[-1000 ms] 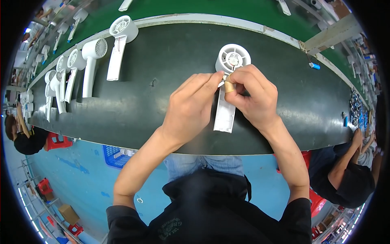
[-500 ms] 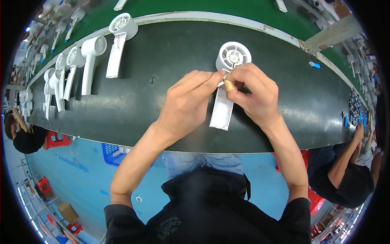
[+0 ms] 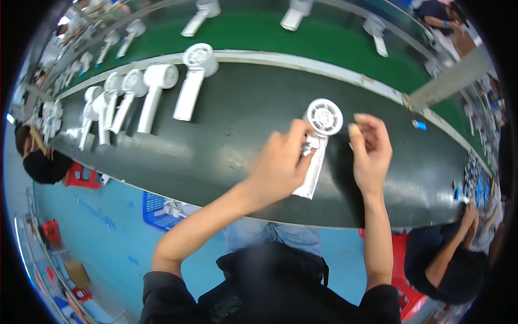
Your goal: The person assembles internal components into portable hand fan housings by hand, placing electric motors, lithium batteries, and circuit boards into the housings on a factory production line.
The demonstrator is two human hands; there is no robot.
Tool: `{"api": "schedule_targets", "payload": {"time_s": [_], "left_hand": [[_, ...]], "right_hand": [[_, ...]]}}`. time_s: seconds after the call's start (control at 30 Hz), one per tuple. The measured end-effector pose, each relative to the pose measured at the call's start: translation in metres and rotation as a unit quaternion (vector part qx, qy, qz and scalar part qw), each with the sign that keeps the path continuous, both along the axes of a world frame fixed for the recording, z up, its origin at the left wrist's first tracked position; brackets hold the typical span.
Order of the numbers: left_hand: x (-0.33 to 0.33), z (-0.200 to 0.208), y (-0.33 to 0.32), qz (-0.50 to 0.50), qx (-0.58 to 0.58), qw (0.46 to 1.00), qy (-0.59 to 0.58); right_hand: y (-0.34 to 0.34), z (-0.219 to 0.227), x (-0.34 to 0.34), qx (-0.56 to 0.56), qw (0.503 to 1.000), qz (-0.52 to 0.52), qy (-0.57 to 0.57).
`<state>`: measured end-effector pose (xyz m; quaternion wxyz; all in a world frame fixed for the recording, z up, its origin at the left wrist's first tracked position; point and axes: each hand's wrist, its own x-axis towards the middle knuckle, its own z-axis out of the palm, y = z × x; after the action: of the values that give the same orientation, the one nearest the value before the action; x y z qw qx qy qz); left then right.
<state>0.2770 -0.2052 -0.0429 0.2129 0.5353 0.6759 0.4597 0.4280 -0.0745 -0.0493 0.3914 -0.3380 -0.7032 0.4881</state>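
Observation:
A white handheld fan [image 3: 311,181] with a round spoked head and an open, trough-like handle lies tilted over the dark worktable. My left hand [image 3: 278,164] grips it at the neck, fingers and thumb bent around its left side. Something small and pale shows between these fingertips, too blurred to name. Just right of the fan, my right hand [image 3: 371,156] is raised with nothing visible in it. Its thumb and fingers stand apart, with tan finger cots on the thumb and a fingertip.
Several white fans [image 3: 154,97] stand in a row at the left. A green conveyor belt [image 3: 253,38] carries more beyond the table rim. A blue battery [image 3: 419,125] lies right, near a post [image 3: 453,78]. A blue basket [image 3: 154,213] sits below; co-workers work at both sides.
My right hand has moved away from the fan to the right and opened. The left hand has gone from pinching beside the right fingers to gripping the fan's neck. The view has shifted.

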Motion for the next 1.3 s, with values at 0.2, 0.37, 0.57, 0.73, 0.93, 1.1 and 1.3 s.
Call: {"api": "schedule_targets", "payload": {"time_s": [0.2, 0.37, 0.57, 0.73, 0.93, 1.1, 1.3], "left_hand": [[-0.115, 0.052, 0.022, 0.098, 0.059, 0.993, 0.021], [-0.349, 0.079, 0.043, 0.299, 0.004, 0.922, 0.245], [-0.489, -0.001, 0.038, 0.245, -0.026, 0.946, 0.211], [-0.489, -0.001, 0.062, 0.213, -0.191, 0.937, 0.203], [-0.452, 0.031, 0.121, 0.272, -0.177, 0.866, 0.381], [-0.423, 0.018, 0.203, 0.168, -0.303, 0.833, 0.431], [-0.442, 0.045, 0.165, 0.145, -0.029, 0.855, 0.498]], "right_hand": [[0.006, 0.004, 0.01, -0.021, 0.998, 0.005, -0.051], [-0.004, 0.016, 0.001, -0.036, 0.991, 0.024, -0.125], [0.001, 0.006, -0.003, -0.046, 0.984, 0.054, -0.163], [0.0, 0.007, -0.004, -0.044, 0.982, 0.042, -0.179], [-0.008, 0.01, -0.013, -0.015, 0.976, 0.033, -0.213], [-0.004, 0.011, 0.003, -0.046, 0.983, 0.017, -0.178], [0.013, 0.016, 0.052, -0.041, 0.99, -0.026, -0.129]]}}
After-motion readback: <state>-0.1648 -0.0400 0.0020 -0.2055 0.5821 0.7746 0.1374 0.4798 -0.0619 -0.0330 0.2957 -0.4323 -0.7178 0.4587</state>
